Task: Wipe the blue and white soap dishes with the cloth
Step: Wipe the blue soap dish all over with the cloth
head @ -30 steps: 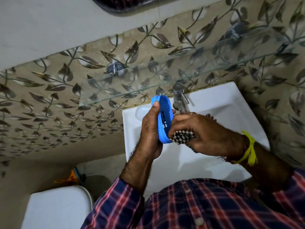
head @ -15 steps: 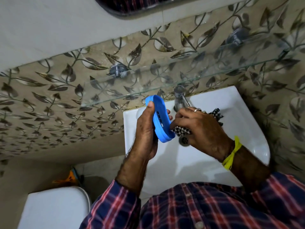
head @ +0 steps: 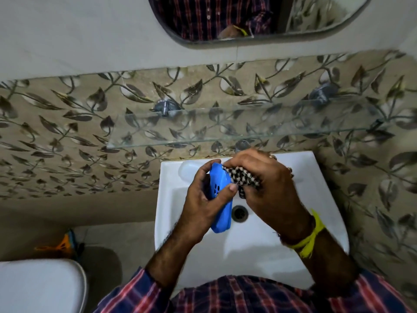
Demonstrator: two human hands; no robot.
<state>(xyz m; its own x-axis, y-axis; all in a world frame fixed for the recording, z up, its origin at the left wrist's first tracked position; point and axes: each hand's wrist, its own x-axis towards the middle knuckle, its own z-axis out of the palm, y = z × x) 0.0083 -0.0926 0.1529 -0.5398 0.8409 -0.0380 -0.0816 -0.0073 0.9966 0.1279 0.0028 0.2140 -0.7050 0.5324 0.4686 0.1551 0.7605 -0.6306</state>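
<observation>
Blue soap dish point(head: 222, 206): held up on its edge over the white sink point(head: 320, 199), above the drain point(head: 239, 213).
Left hand point(head: 203, 199): fingers and thumb curled around the dish.
Right hand point(head: 268, 188): fingers bunched tight on the checked cloth point(head: 242, 178), pushing it against the top end of the dish.
Glass shelf point(head: 248, 129): on the leaf-pattern wall behind the sink.
Mirror point(head: 248, 16): higher up.

Dim, warm indoor light leaves the wall tiles dull, while the white sink point(head: 252, 251) is the brightest surface, with soft shadows of the arms on its basin. The wide lens bends straight lines near the edges. The glass shelf point(head: 225, 129) shows faint reflections, and the hands look slightly motion-blurred.
</observation>
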